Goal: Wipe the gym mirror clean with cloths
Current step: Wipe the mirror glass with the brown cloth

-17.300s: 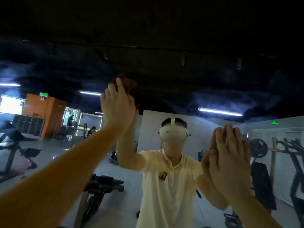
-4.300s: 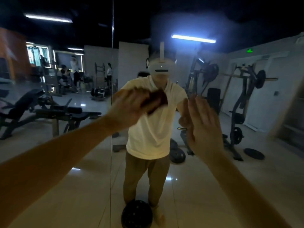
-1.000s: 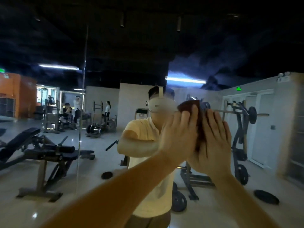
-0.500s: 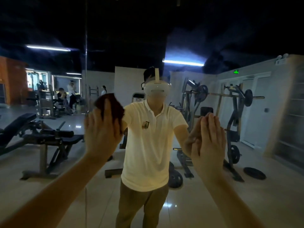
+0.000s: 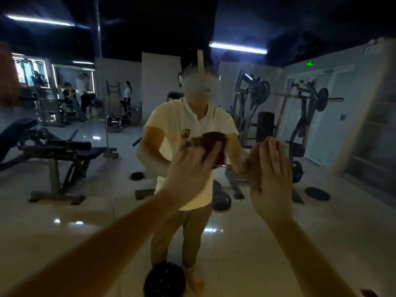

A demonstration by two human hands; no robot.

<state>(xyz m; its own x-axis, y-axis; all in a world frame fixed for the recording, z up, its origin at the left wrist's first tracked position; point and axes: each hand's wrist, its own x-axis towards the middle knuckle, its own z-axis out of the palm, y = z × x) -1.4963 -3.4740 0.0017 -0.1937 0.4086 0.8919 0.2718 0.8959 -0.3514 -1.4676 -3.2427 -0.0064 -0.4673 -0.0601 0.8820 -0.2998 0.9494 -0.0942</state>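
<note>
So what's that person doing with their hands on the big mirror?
A person is wiping a gym mirror clean. Their left hand presses a dark reddish cloth flat against the glass, at about chest height on their reflection. That hand looks blurred, so it is probably mid-wipe. The right hand is open and flat and seems to lean on the glass beside it. No cloth shows under it. A weight bench shows in the reflection.

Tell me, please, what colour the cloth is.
The cloth is dark reddish-brown, seen in the head view.
</note>
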